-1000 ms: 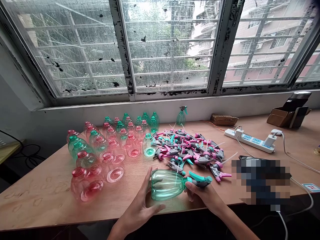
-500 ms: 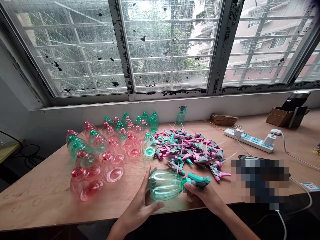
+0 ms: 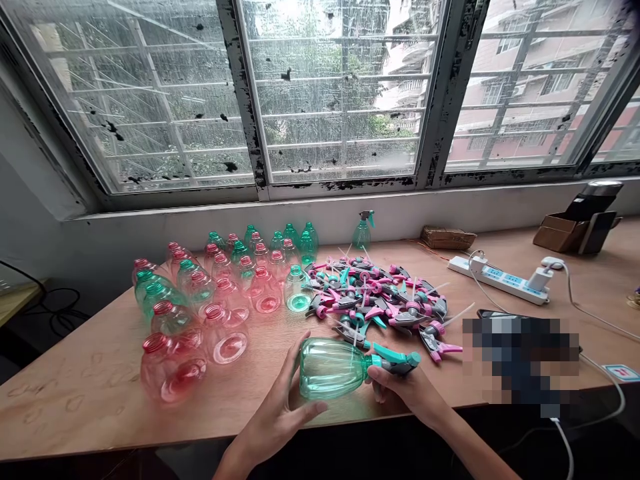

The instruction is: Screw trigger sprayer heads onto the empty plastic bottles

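Note:
A clear green spray bottle [image 3: 333, 369] lies on its side in the air near the table's front edge, its base to the left. Its green and grey trigger head [image 3: 397, 361] sits at the neck and points right. My left hand [image 3: 280, 393] cups the base end, the fingers behind it and the thumb stretched along the underside. My right hand [image 3: 400, 390] pinches the bottle at the neck below the trigger head; some of its fingers are hidden. Just beyond lies a heap of pink, green and grey trigger heads [image 3: 375, 293] with thin white tubes.
Several pink bottles [image 3: 226, 337] and green bottles [image 3: 159, 297] without heads stand at the left. A complete green spray bottle [image 3: 361, 233] stands by the wall. To the right are a white power strip [image 3: 500, 279], a brown package [image 3: 449, 238], a cardboard box [image 3: 555, 233] and a pixelated patch over a dark device.
Almost nothing differs. Both hands hold the spray bottle in nearly the same place, with only a very slight shift.

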`<action>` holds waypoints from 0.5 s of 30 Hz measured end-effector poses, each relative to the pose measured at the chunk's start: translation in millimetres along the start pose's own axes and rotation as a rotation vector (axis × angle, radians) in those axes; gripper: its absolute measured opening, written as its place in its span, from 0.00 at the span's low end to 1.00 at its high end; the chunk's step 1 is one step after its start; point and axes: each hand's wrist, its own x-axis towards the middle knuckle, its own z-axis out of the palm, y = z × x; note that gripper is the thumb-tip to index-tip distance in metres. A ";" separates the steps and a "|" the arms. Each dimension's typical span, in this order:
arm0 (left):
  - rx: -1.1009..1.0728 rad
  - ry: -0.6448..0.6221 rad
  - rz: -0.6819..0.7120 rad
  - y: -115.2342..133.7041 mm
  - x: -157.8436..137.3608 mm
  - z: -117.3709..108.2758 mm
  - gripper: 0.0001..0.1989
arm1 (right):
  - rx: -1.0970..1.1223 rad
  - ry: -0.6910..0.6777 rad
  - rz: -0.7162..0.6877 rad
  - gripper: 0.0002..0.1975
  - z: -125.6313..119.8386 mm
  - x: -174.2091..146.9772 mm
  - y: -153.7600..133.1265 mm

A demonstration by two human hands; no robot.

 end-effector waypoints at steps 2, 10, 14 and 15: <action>-0.004 -0.016 -0.003 1.9 0.7 0.6 0.49 | 0.003 0.009 0.002 0.22 0.5 -0.4 -1.5; 0.019 0.044 -0.014 -4.6 -2.3 1.2 0.50 | -0.038 0.018 0.009 0.23 0.8 -1.3 -3.7; -0.028 -0.007 -0.045 0.6 -1.6 0.3 0.49 | -0.041 0.013 0.008 0.24 0.6 -0.3 -3.4; -0.028 -0.017 -0.039 0.3 -1.2 -0.1 0.49 | -0.031 0.022 0.006 0.24 0.4 0.0 -2.8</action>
